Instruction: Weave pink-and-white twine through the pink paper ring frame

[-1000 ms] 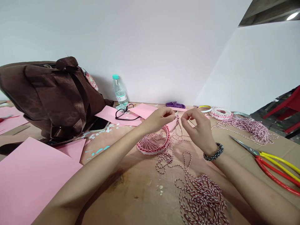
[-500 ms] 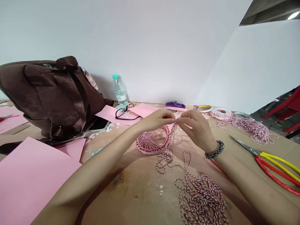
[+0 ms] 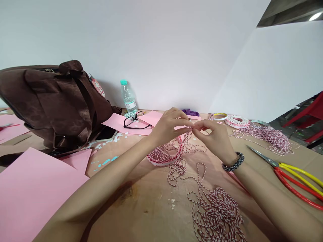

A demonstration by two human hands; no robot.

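My left hand (image 3: 173,126) and my right hand (image 3: 214,137) meet fingertip to fingertip above the table. Both pinch a red-and-white twisted cord (image 3: 187,137), whose strands hang down from the fingers. Just below my left hand stands a ring (image 3: 164,163) wrapped with the same cord in pink and white, with strands strung across its inside; my hand covers its upper left part. Loose loops of cord trail from the ring towards a tangled heap of cord (image 3: 219,211) near the front. A dark beaded band circles my right wrist.
Scissors (image 3: 275,164) with red and yellow handles lie at right. Behind are a cord pile (image 3: 272,137), a wrapped ring (image 3: 237,121) and a yellow-white ring (image 3: 220,116). Left: a brown backpack (image 3: 63,107), water bottle (image 3: 129,97), glasses (image 3: 136,127) and pink paper (image 3: 37,198).
My left hand has lifted and turned, its fingers now arched higher. Both pinching fingertips have shifted slightly to the right. The ring and the cord heaps stay where they were.
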